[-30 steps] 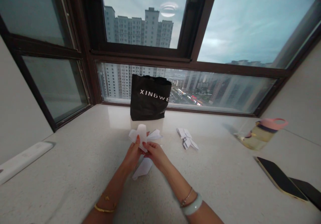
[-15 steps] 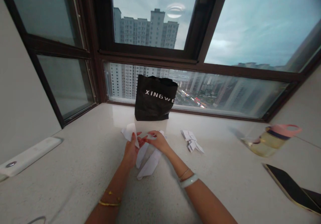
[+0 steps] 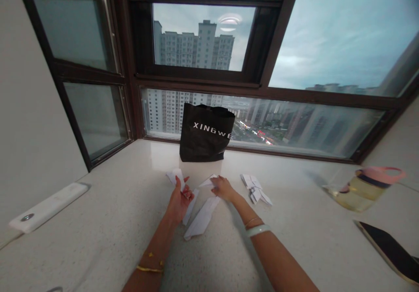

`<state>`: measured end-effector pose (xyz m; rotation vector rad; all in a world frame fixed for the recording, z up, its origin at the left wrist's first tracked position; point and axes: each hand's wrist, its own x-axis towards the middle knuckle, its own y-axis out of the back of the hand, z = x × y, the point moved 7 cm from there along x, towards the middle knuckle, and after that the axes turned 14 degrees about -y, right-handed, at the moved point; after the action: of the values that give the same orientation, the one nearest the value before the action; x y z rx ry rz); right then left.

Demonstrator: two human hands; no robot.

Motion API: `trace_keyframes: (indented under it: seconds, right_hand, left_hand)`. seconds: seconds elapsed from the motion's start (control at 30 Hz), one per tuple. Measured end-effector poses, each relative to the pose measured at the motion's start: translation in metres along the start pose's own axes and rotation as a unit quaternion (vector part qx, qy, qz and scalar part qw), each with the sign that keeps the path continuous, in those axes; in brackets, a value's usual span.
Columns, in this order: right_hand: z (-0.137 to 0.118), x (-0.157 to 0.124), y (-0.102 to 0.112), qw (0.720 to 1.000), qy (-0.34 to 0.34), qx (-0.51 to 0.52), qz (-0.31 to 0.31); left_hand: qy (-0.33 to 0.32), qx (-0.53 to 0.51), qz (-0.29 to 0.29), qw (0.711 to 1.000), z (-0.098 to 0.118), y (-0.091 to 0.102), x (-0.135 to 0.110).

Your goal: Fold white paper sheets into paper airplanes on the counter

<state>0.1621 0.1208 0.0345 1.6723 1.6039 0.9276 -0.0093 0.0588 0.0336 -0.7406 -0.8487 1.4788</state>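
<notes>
My left hand (image 3: 179, 201) is closed on a folded white sheet of paper (image 3: 176, 176), pinched by the thumb and sticking up past it. To its right, my right hand (image 3: 225, 189) has its fingertips closed on the edge of another white paper piece (image 3: 205, 182), which lies on the counter. Between and below the hands rest a narrow paper strip (image 3: 190, 210) and a larger folded paper piece (image 3: 202, 218). Beyond my right hand sits a small group of folded papers (image 3: 255, 188).
A black bag (image 3: 207, 141) stands upright against the window behind the papers. On the right are a bottle with a pink lid (image 3: 360, 189), lying on its side, and a dark phone (image 3: 389, 248). A white power strip (image 3: 52, 204) lies along the left wall.
My right hand has left the left hand's fingers and moved right to the paper on the counter. My left hand keeps its folded paper. The whole view has shifted slightly.
</notes>
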Motion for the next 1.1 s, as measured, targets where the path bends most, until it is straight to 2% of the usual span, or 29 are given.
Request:
trace_keyframes:
  seconds: [0.23, 0.3, 0.37, 0.43, 0.5, 0.6, 0.67, 0.73, 0.83, 0.97, 1.1]
  right_hand:
    - [0.014, -0.02, 0.023, 0.994, -0.027, 0.071, 0.081]
    - [0.015, -0.031, 0.03, 0.986, -0.029, 0.133, 0.094]
    - [0.017, -0.043, 0.034, 0.964, -0.035, 0.251, 0.083]
    - [0.018, -0.055, 0.035, 0.924, -0.054, 0.373, 0.069]
    - [0.015, -0.067, 0.037, 0.9, -0.061, 0.423, 0.083]
    - [-0.002, -0.084, 0.041, 0.908, 0.008, 0.402, 0.119]
    - [-0.016, -0.093, 0.039, 0.921, 0.066, 0.364, 0.117]
    - [-0.024, -0.098, 0.037, 0.931, 0.088, 0.332, 0.121]
    - [-0.024, -0.101, 0.039, 0.93, 0.067, 0.331, 0.143]
    - [-0.016, -0.098, 0.038, 0.917, -0.01, 0.361, 0.168]
    - [-0.019, -0.094, 0.019, 0.914, -0.02, 0.384, 0.13]
  left_hand:
    - [0.027, 0.033, -0.006, 0.999, -0.004, 0.001, -0.001]
    - [0.05, 0.057, -0.021, 0.997, -0.009, 0.0, -0.004]
    - [0.08, 0.083, -0.042, 0.992, -0.014, -0.002, -0.007]
    - [0.114, 0.109, -0.067, 0.985, -0.021, -0.003, -0.012]
    - [0.143, 0.135, -0.093, 0.976, -0.026, -0.004, -0.017]
    - [0.174, 0.173, -0.124, 0.962, -0.033, -0.006, -0.025]
    - [0.192, 0.196, -0.146, 0.95, -0.037, -0.008, -0.03]
    - [0.206, 0.215, -0.174, 0.939, -0.04, -0.01, -0.036]
    - [0.198, 0.235, -0.199, 0.931, -0.042, -0.012, -0.038]
    - [0.159, 0.238, -0.197, 0.938, -0.043, -0.012, -0.034]
    - [0.095, 0.184, -0.19, 0.96, -0.04, -0.018, -0.031]
